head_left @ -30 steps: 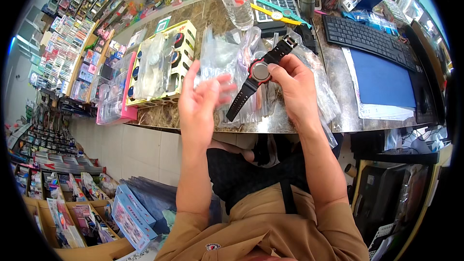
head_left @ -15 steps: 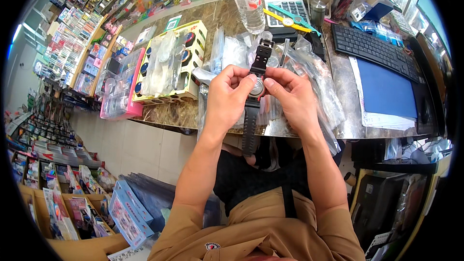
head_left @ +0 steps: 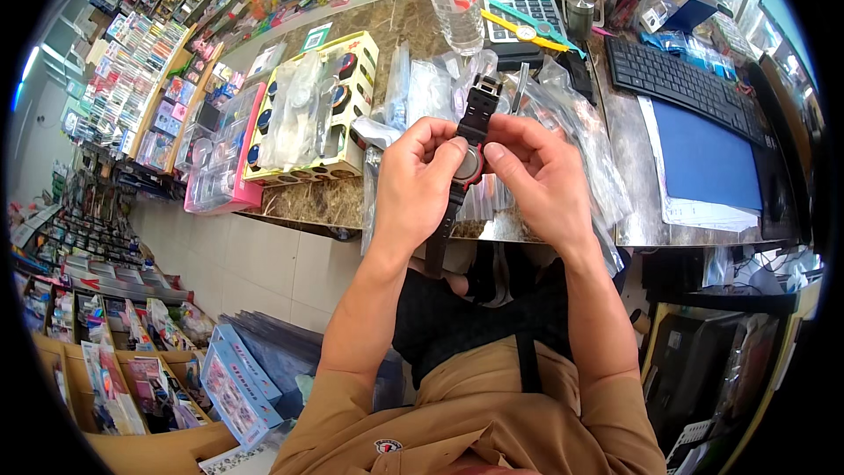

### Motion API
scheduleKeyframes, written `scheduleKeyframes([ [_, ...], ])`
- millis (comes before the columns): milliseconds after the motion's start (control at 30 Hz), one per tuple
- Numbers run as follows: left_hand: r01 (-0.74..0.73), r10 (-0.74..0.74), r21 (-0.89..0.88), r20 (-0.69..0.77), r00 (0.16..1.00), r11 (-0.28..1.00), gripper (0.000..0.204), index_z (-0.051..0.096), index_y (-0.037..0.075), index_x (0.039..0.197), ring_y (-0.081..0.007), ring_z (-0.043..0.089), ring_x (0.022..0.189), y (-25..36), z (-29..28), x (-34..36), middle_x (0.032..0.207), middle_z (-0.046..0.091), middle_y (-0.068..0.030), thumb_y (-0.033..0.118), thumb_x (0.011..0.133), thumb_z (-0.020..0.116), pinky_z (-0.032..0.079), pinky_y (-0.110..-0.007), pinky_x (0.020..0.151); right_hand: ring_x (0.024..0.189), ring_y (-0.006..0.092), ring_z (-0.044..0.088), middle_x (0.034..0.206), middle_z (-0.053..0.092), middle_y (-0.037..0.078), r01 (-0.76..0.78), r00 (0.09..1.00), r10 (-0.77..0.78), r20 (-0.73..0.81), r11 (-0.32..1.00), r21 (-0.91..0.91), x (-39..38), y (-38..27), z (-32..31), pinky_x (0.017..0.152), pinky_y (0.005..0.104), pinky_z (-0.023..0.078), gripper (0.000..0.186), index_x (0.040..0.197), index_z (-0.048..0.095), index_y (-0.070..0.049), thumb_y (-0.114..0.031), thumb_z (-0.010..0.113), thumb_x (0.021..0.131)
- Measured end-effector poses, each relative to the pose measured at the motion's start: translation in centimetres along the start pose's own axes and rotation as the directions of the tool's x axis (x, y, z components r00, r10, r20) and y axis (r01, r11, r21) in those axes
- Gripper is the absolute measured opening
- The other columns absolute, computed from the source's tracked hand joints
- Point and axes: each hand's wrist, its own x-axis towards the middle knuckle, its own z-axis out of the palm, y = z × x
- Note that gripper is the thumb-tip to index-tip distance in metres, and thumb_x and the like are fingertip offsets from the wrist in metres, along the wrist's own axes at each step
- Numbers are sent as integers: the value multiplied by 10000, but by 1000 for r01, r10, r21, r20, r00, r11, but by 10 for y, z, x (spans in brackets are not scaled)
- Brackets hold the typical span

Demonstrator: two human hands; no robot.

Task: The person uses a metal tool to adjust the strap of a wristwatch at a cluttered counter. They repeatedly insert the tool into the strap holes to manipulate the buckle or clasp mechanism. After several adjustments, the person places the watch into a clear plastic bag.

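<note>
My left hand [head_left: 413, 180] grips a wristwatch [head_left: 467, 167] with a black strap and a red-edged case, above the front of the counter. Its thumb presses on the round grey metal back, which faces up. The buckle end of the strap points away from me, and the other end hangs down past the counter edge. Just right of the watch, my right hand [head_left: 545, 180] has its thumb and fingers apart. Its fingertips are close to the strap; whether they touch it is hard to tell. Clear plastic bags [head_left: 580, 141] lie under and around both hands.
A yellow display box [head_left: 356, 101] of watches and a pink-edged clear case [head_left: 220, 171] stand at left. Behind are a water bottle [head_left: 455, 13], a calculator [head_left: 525, 4] and a yellow watch [head_left: 526, 32]. To the right lie a keyboard [head_left: 681, 88] and a blue folder [head_left: 708, 158].
The watch has tilted, its lower strap end swinging to the left and its buckle end to the right. My right thumb has come away from the case, and the right hand has shifted slightly right.
</note>
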Motion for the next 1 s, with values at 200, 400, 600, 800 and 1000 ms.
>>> scheduleKeyframes([
  [200,-16,13,76,44,999,997,161,700,-52,1128,-70,677,811,8,5,-7,944,746,-47,81,1040,672,556,-253,728,840,182,800,925,806,146,108,994,-101,38,925,-365,4,-19,-9,753,319,641,178,1067,729,63,-67,785,958],
  [400,-42,37,127,39,999,991,179,714,-67,1141,-79,715,827,20,12,-22,927,769,-53,68,1025,724,590,-259,748,769,163,794,810,791,113,42,998,-53,-22,932,-359,1,-18,-13,709,299,632,164,939,717,53,-77,813,909],
  [600,-14,5,108,87,996,994,256,739,-65,1220,-100,740,874,26,11,-28,1004,793,-74,56,999,783,607,-274,778,771,105,749,843,788,85,-69,997,71,0,976,-206,0,-27,-17,705,287,624,172,985,743,56,-65,827,896],
  [800,-243,205,282,157,966,928,361,747,-52,1267,-156,747,911,24,2,-31,1068,765,-114,34,929,840,629,-308,802,837,125,753,895,798,86,-130,989,139,54,981,-145,0,-23,-22,735,298,608,194,1010,750,46,-81,839,894],
  [1000,-275,197,431,217,956,860,395,736,-75,1288,-153,747,950,42,6,-36,1126,747,-113,15,919,844,628,-293,804,870,138,760,909,805,82,-169,980,174,100,984,-52,0,-23,-24,795,321,602,224,1011,761,42,-120,855,888],
])
